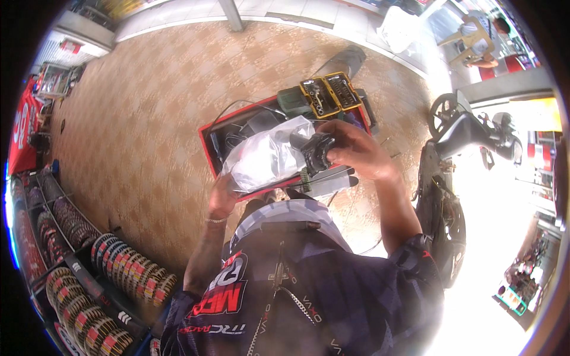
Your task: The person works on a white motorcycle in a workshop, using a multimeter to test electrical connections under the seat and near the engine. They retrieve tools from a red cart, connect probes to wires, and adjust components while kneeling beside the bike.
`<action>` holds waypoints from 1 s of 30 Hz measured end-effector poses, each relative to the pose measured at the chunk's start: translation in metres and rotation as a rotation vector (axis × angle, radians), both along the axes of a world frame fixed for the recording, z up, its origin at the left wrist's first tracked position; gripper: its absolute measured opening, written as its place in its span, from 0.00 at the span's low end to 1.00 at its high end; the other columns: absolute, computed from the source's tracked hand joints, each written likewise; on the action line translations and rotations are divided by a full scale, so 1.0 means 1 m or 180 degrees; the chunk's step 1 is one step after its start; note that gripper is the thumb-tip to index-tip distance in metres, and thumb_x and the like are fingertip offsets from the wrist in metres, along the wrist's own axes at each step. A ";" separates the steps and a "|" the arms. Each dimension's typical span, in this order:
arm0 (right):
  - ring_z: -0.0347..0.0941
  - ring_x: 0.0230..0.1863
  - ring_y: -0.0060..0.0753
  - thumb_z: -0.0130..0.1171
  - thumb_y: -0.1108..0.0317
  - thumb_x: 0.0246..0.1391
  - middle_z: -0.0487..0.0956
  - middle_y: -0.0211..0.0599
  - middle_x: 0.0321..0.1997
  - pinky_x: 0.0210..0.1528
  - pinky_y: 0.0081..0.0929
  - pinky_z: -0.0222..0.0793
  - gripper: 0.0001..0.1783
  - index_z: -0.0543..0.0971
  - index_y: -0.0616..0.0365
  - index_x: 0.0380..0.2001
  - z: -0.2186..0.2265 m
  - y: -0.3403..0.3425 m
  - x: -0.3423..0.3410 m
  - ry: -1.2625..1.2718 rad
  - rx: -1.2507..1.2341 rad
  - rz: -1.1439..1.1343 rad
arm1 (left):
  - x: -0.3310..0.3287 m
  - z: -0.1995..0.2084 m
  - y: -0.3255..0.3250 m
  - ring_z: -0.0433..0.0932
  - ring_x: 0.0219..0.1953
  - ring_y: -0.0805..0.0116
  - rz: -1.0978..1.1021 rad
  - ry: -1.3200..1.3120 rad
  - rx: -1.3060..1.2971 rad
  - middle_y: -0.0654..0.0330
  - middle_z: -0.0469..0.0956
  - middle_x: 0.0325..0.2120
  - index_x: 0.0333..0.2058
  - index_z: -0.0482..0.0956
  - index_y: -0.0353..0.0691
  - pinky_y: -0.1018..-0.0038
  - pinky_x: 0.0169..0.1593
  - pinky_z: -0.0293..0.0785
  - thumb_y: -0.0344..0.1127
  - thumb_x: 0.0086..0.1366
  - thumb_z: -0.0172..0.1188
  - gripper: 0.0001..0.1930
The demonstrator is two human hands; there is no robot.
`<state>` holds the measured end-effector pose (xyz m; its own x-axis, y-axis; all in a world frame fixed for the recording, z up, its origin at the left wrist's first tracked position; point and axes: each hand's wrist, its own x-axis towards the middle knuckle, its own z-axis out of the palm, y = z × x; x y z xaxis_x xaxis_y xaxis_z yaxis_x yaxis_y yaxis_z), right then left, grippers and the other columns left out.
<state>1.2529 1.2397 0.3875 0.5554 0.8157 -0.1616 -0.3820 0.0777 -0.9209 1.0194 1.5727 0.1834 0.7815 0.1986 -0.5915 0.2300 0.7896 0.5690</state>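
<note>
A shiny clear plastic bag (264,157) is spread in front of me, over a red-edged box (208,148). My left hand (222,196) grips the bag at its near left corner; most of its fingers are hidden behind the plastic. At the bag's right end, my right hand (362,148) is closed round a dark, chunky black part (319,152). Glare hides whether that part is partly inside the bag. Cables and dark items lie in the box behind the bag.
An opened yellow-edged socket set (329,95) rests at the box's far right, beside a green case (292,101). A black motorcycle (442,196) stands to my right. Racks of packaged, ring-shaped goods (127,261) line the lower left. A seated person (478,38) is at the far right.
</note>
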 end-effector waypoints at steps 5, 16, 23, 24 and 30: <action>0.75 0.46 0.21 0.64 0.71 0.59 0.77 0.33 0.49 0.48 0.21 0.73 0.28 0.68 0.66 0.61 -0.006 -0.008 -0.028 0.0612 0.0606 -0.0686 | -0.002 -0.030 0.028 0.78 0.54 0.63 -0.0010 0.0153 -0.0088 0.60 0.79 0.53 0.58 0.73 0.41 0.63 0.54 0.78 0.37 0.69 0.58 0.20; 0.77 0.56 0.39 0.63 0.55 0.61 0.80 0.39 0.55 0.68 0.59 0.60 0.28 0.69 0.51 0.61 -0.085 0.029 -0.127 0.1208 0.1481 -0.2084 | -0.007 -0.053 0.067 0.79 0.53 0.64 -0.0645 -0.0128 -0.0202 0.61 0.79 0.53 0.57 0.74 0.43 0.65 0.52 0.78 0.35 0.67 0.62 0.20; 0.75 0.44 0.21 0.69 0.64 0.58 0.80 0.32 0.44 0.47 0.21 0.71 0.34 0.68 0.61 0.64 -0.178 0.090 -0.159 0.0105 -0.1123 -0.1902 | -0.041 -0.123 0.099 0.73 0.59 0.63 -0.1232 -0.1347 0.0620 0.60 0.76 0.55 0.57 0.74 0.42 0.64 0.58 0.73 0.35 0.69 0.58 0.18; 0.74 0.41 0.19 0.69 0.63 0.57 0.80 0.32 0.43 0.45 0.22 0.71 0.33 0.70 0.60 0.63 -0.189 0.096 -0.161 0.0050 -0.1064 -0.1958 | -0.043 -0.126 0.102 0.72 0.60 0.62 -0.1704 -0.1439 0.2456 0.58 0.76 0.55 0.57 0.74 0.41 0.63 0.60 0.71 0.35 0.69 0.57 0.19; 0.80 0.49 0.40 0.73 0.55 0.50 0.83 0.46 0.47 0.53 0.35 0.74 0.36 0.74 0.61 0.58 -0.221 0.129 -0.144 -0.0483 -0.2014 -0.2169 | -0.045 -0.122 0.122 0.74 0.57 0.50 -0.2093 -0.1964 0.4763 0.47 0.73 0.55 0.62 0.68 0.34 0.61 0.61 0.71 0.36 0.59 0.67 0.33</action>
<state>1.1093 1.3683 0.1662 0.9321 0.0926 -0.3503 -0.3110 -0.2915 -0.9046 0.9740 1.6949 0.0614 0.9695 -0.1668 0.1793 -0.2436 -0.5804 0.7770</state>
